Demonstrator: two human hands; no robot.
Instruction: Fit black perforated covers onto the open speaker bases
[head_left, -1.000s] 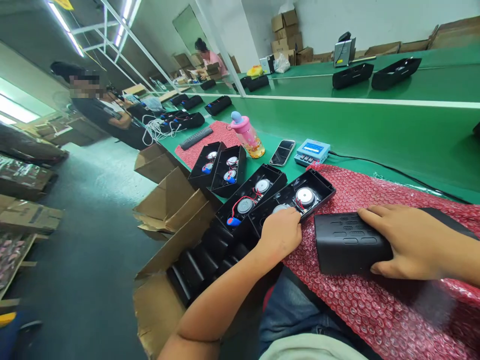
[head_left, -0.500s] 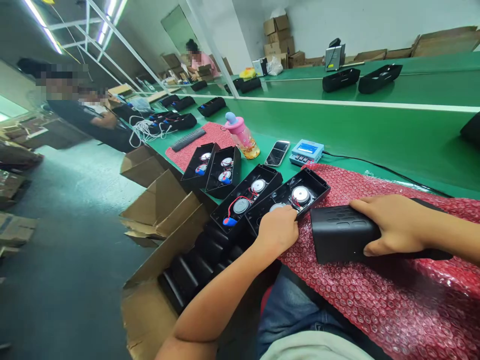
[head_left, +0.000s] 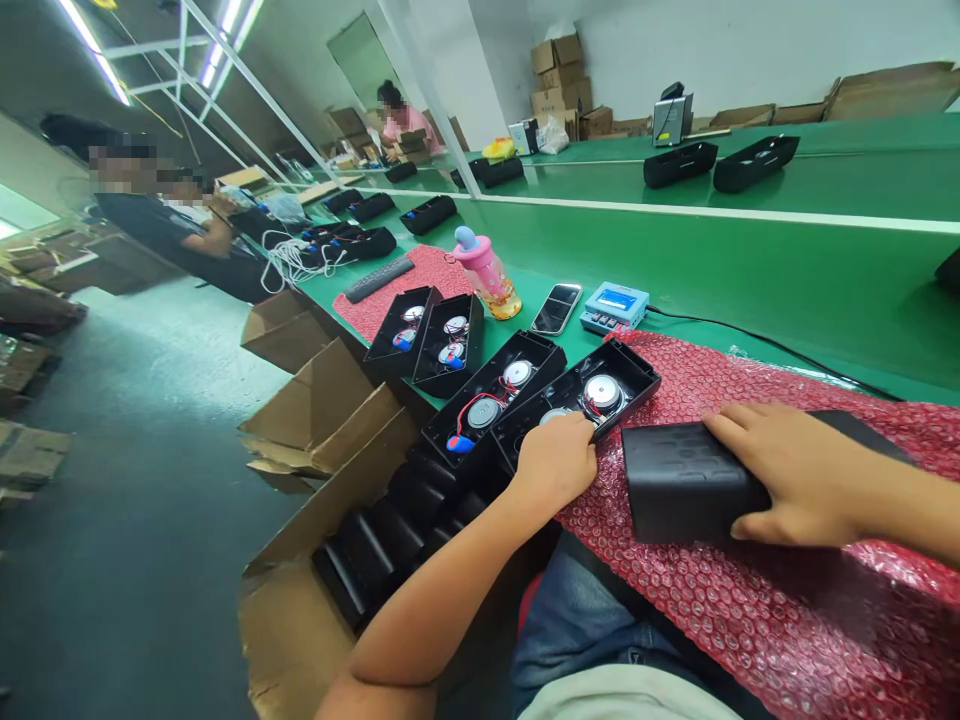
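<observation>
My right hand (head_left: 795,475) is wrapped over the top of a black speaker housing (head_left: 675,480), thumb on its near side. That housing lies closed side up over red bubble wrap (head_left: 712,615). To the left, my left hand (head_left: 556,458) is closed over the near edge of an open speaker housing (head_left: 637,385); its fingertips are hidden inside. Round silver speaker drivers and thin wires show in this shell. Against it rests another open housing (head_left: 517,345) with a red-wired blue battery (head_left: 459,443).
Two more open housings (head_left: 454,345) stand farther left. Beyond them are a pink drink bottle (head_left: 491,280), a phone (head_left: 556,308) and a blue tester (head_left: 615,303) with a black cable. A cardboard box (head_left: 300,610) of black housings sits below the bench edge. Co-workers sit at the far left and back.
The housing under my right hand has turned slightly, its far right end swinging away from me and its near left end lower in view. My left hand stays in place.
</observation>
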